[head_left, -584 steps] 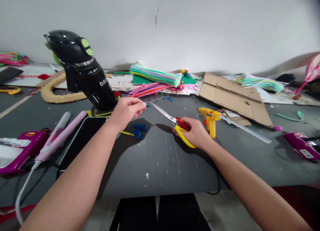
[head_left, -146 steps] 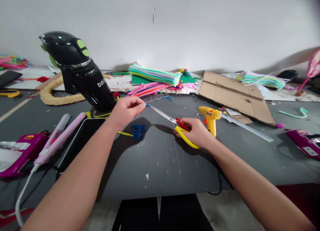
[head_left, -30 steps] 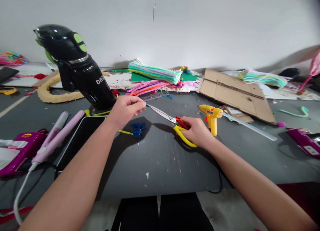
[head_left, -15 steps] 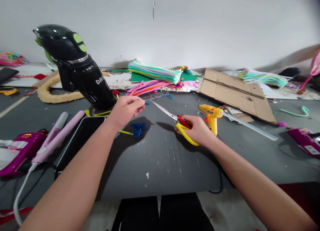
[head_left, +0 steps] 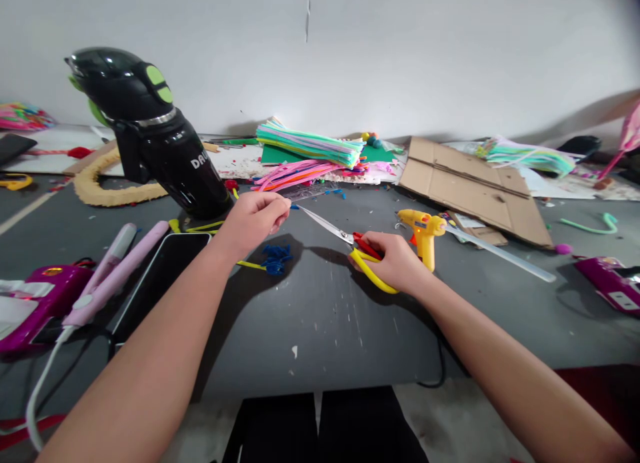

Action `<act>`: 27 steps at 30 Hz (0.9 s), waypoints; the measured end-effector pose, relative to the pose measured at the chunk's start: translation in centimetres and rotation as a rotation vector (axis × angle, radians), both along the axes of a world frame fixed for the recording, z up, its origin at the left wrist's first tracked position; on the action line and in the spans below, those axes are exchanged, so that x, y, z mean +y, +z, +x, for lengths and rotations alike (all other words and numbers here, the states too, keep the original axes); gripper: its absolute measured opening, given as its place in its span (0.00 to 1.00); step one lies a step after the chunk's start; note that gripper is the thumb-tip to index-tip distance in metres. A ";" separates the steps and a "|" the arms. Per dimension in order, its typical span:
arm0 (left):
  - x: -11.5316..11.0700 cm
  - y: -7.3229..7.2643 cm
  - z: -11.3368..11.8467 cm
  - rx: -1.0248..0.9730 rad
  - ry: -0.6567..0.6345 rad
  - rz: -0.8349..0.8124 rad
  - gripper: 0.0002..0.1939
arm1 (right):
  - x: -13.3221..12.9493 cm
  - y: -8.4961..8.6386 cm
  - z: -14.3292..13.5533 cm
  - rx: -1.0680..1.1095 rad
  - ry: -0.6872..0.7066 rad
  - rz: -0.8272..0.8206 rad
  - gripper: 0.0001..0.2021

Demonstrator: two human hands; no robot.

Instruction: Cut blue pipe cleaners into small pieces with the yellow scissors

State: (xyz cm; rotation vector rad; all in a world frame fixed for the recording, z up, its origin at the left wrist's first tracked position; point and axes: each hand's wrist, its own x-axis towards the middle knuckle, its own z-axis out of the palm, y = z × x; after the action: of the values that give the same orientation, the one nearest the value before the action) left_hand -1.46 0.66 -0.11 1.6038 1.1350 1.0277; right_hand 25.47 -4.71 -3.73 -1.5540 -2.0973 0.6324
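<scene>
Between the pinched fingertips of my left hand [head_left: 260, 219] a short blue piece [head_left: 294, 207] sticks out to the right. My right hand [head_left: 387, 256] is wrapped round the red and yellow handles of the scissors [head_left: 371, 269]. The scissor blades point up and left, with their tips at the blue piece. Whether the tips touch it is too small to tell. Below my left hand, a blue fuzzy bundle [head_left: 276, 259] with a yellow stem lies on the grey table [head_left: 310, 329].
A black bottle [head_left: 180, 156], a phone [head_left: 160, 276] and a pink straightener [head_left: 115, 276] are at the left. Pipe cleaners [head_left: 310, 143] lie at the back. A yellow glue gun [head_left: 425, 233] and cardboard [head_left: 470, 183] stand to the right.
The scissors have shifted slightly left, bringing their tips to the blue piece. Their blades look closer together. My left hand has hardly moved.
</scene>
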 end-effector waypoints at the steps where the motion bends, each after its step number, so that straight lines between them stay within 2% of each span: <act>1: 0.0 0.0 0.0 0.002 -0.001 0.000 0.16 | 0.0 0.0 0.0 -0.001 0.001 0.000 0.15; 19: -0.2 0.1 0.1 0.019 0.014 -0.002 0.15 | -0.1 0.5 -0.2 -0.026 -0.022 -0.015 0.18; 27: 0.0 0.0 0.1 0.005 0.051 0.008 0.13 | -0.4 0.2 -0.4 0.069 -0.047 -0.037 0.15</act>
State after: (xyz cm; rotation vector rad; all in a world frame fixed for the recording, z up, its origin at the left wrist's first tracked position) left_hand -1.41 0.62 -0.11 1.5920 1.1818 1.0627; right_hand 25.10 -5.16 -3.49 -1.5738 -2.0033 0.7017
